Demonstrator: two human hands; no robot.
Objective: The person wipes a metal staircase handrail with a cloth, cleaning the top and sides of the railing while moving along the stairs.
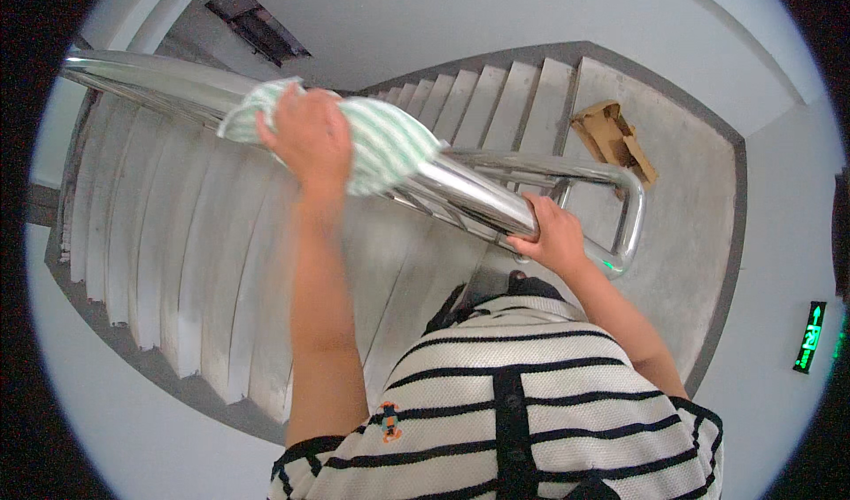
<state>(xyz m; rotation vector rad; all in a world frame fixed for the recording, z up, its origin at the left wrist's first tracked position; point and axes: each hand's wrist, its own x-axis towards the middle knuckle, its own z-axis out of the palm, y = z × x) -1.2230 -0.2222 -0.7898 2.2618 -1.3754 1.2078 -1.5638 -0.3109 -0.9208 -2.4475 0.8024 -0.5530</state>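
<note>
My left hand (311,135) presses a green-and-white striped cloth (392,141) onto the top of a shiny metal stair handrail (485,195). The cloth drapes over the rail on both sides of the hand, and the fingers are slightly blurred. Lower down the same rail, near its bend, my right hand (552,231) is wrapped around the bare metal. The thumb lies on the near side and the fingers reach over the top. Under the cloth the rail's surface is hidden.
Concrete stairs (219,234) lie at the left, with another flight (505,108) beyond the rail. A torn cardboard box (611,135) rests on the landing (690,188). A lit green exit sign (809,337) is on the right wall.
</note>
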